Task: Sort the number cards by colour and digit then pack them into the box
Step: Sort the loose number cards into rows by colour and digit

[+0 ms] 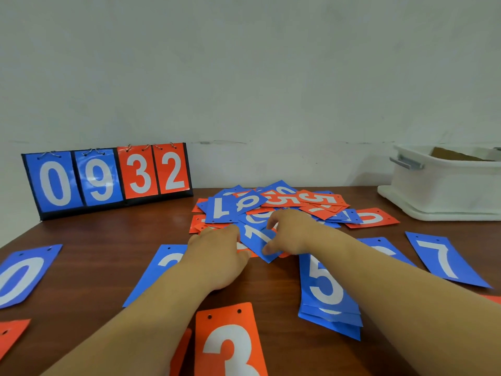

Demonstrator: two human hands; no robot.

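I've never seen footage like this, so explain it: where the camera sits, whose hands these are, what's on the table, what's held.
No machine here: a person works with bare hands, and the single picture comes from a camera on their head, looking forward and down. On the table lies a mixed pile of blue and red number cards. Around it lie sorted ones: a blue 0, a blue 5 stack, a blue 7 and a red 3. A scoreboard stands back left, a white box back right. The left hand rests flat at the pile's edge; the right hand pinches a blue card from the pile.
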